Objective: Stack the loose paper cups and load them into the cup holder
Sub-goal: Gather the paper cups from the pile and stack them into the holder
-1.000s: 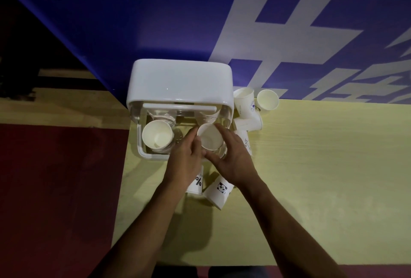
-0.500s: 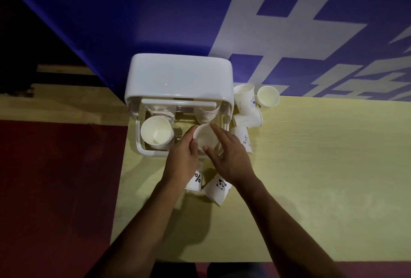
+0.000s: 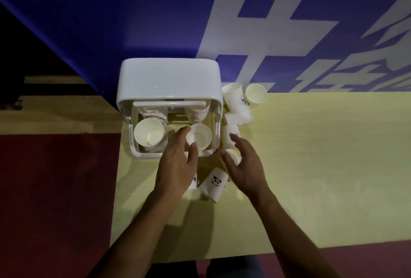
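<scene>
The white cup holder [image 3: 169,82] stands at the table's far left with its clear front box facing me. A stack of cups [image 3: 148,135] sits in its left slot and another cup stack [image 3: 201,136] in its right slot. My left hand [image 3: 178,164] rests against the right stack's rim, thumb and finger touching it. My right hand [image 3: 244,164] hovers open over a loose cup [image 3: 232,155] beside the holder. More loose cups lie near: a panda-print cup [image 3: 213,184] on its side, one cup [image 3: 231,135] by the holder, several behind at the cup cluster [image 3: 238,104].
The pale wooden table [image 3: 311,166] extends to the right. A blue wall with white markings [image 3: 266,22] rises right behind the holder. The table's left edge drops to a red floor [image 3: 55,188].
My right hand has left the right cup stack and moved right and back toward the loose cups. The left hand stays at the stack's rim.
</scene>
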